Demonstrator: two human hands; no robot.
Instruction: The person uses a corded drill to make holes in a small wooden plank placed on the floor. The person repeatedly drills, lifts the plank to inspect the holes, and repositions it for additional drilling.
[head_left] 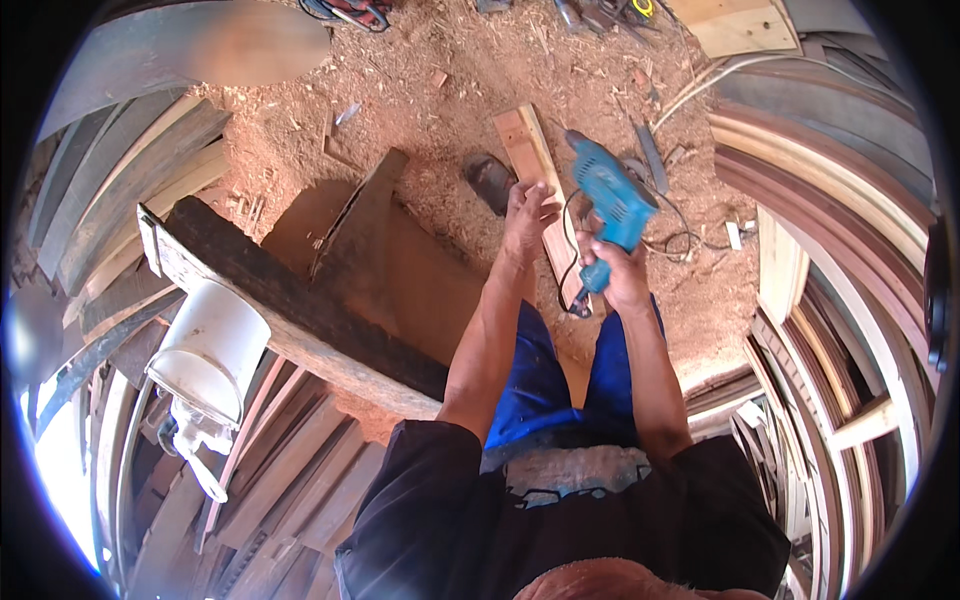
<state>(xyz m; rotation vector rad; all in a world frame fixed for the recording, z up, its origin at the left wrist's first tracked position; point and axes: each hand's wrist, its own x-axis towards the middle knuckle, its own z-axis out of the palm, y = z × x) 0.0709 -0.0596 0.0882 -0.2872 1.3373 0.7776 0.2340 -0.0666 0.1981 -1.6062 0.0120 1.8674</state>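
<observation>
My right hand (622, 272) is wrapped round the grip of a blue power drill (612, 195). The drill's chuck points away from me, toward the upper left. Its black cord loops beside the grip. A long, pale wooden board (528, 150) with a reddish-brown face runs away from me between my legs. Over its left edge lies my left hand (528, 218), its fingers curled against the wood. Whether a small piece sits between those fingertips is too small to tell. The drill tip stays apart from the board, to its right.
Wood shavings cover the floor (430, 90). A dark sandal (488, 182) shows left of the board. On the left stands a large dark-edged wooden piece (300, 300) beside a white bucket (215, 335). Stacked planks (820, 190) line the right; loose tools lie at the far side.
</observation>
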